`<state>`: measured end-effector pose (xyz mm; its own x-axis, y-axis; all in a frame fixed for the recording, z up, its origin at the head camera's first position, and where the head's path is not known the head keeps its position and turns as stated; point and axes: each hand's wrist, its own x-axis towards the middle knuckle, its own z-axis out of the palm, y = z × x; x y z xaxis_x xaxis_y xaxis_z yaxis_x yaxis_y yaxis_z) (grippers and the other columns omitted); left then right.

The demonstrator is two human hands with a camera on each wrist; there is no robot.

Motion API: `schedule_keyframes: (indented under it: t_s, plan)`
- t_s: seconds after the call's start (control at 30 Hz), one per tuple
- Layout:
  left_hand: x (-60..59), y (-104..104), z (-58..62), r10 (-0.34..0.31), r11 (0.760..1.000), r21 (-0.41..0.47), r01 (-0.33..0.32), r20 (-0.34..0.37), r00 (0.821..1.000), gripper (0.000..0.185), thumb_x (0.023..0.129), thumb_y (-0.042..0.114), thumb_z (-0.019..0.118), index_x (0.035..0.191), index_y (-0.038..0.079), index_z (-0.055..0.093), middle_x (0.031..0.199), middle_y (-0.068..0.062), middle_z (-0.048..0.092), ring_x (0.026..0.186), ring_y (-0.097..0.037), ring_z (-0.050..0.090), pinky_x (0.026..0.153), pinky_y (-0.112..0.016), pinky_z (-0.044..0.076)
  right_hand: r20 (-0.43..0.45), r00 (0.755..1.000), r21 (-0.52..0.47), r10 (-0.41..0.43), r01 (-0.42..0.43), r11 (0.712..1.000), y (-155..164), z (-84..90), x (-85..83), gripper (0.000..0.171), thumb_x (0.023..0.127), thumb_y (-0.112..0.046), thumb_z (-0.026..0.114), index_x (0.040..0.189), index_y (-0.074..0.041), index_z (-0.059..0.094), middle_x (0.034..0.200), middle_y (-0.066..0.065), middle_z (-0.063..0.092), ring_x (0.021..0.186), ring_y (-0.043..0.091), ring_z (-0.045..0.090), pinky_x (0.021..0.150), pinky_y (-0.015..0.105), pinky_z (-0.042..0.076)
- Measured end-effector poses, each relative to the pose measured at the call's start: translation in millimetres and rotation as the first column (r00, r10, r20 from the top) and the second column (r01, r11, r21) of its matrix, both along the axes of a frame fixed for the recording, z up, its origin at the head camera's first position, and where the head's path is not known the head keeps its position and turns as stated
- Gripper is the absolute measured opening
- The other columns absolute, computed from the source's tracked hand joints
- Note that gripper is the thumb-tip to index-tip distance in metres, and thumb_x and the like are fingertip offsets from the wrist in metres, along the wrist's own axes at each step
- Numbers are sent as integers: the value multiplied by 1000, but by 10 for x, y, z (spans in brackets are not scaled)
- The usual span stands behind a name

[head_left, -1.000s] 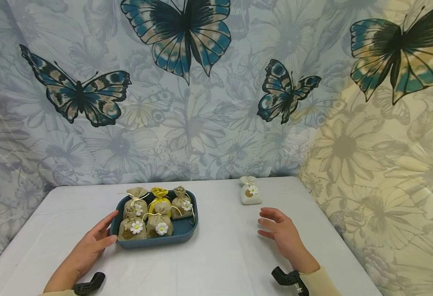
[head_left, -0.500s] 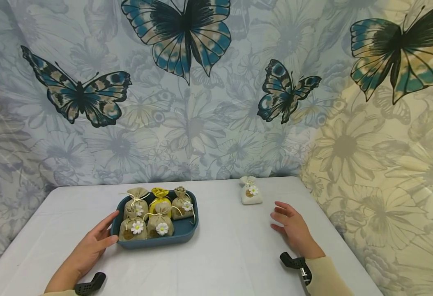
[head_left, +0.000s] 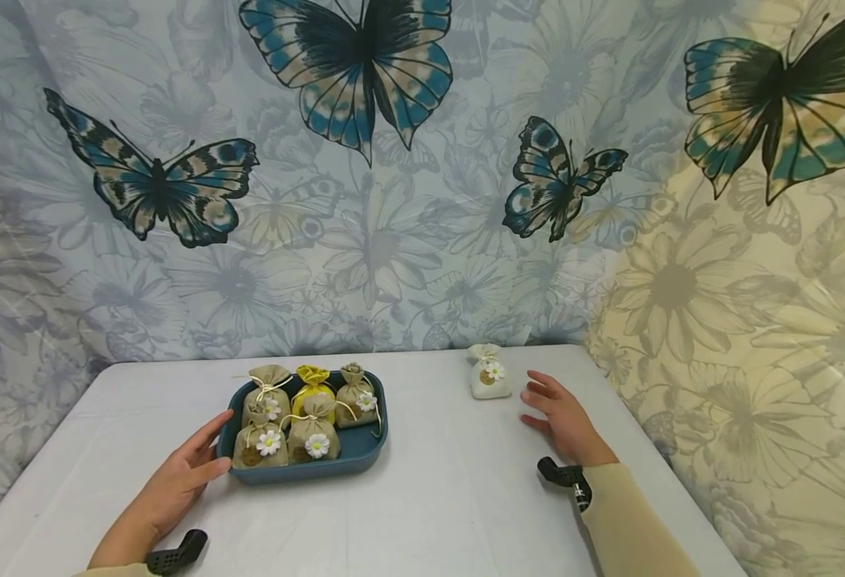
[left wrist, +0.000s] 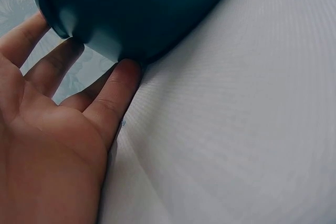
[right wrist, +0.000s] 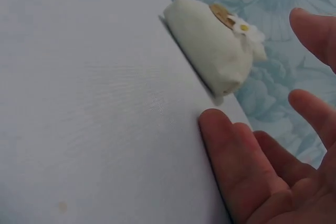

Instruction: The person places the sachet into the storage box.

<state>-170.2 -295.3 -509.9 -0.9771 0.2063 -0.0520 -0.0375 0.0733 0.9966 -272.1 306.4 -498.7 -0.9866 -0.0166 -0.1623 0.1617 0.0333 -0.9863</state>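
Observation:
A dark teal tray (head_left: 361, 449) on the white table holds several small burlap pouches with daisy decorations (head_left: 312, 437) and one yellow pouch (head_left: 312, 383). My left hand (head_left: 184, 473) lies open against the tray's left front corner, fingers straight along its wall (left wrist: 126, 30). A white pouch with a daisy (head_left: 488, 377) lies alone near the table's back edge. My right hand (head_left: 559, 413) hovers open just right of that white pouch (right wrist: 210, 51), fingers spread and not touching it.
The white table (head_left: 430, 497) ends at a butterfly-and-flower patterned backdrop (head_left: 365, 200) that wraps the back and right sides. Black wrist camera mounts (head_left: 563, 474) sit by each forearm.
My right hand has moved back and toward the white pouch, from mid-table to just beside it. The left hand has stayed at the tray's corner.

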Motion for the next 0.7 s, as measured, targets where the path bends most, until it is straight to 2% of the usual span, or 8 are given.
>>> schedule_keyframes:
  t_s: [0.27, 0.5, 0.7]
  plan:
    - [-5, -7, -3, 3, 1000, 5, -3, 9, 1000, 77, 101, 10, 61, 161, 12, 13, 164, -17, -12, 146, -43, -12, 110, -66, 2, 9, 1000, 24, 17, -17, 1000, -88, 1, -260, 73, 96, -20, 70, 156, -10, 32, 159, 18, 22, 137, 34, 36, 97, 42, 50]
    - [-16, -11, -13, -2, 1000, 14, 2, 15, 1000, 77, 101, 9, 60, 161, 11, 13, 164, -17, -11, 145, -44, -11, 109, -68, 2, 17, 995, 163, 101, -102, 981, -185, 32, -457, 73, 92, -25, 74, 154, -12, 37, 159, 19, 23, 139, 34, 35, 101, 46, 46]
    - [-19, -24, -11, -15, 1000, 25, 15, 3, 1000, 77, 101, 7, 59, 161, 11, 12, 163, -19, -10, 145, -44, -10, 109, -66, 2, 16, 991, 285, 135, -134, 949, -240, 6, -543, 64, 93, -28, 74, 148, -12, 46, 155, 19, 33, 131, 33, 43, 93, 41, 50]
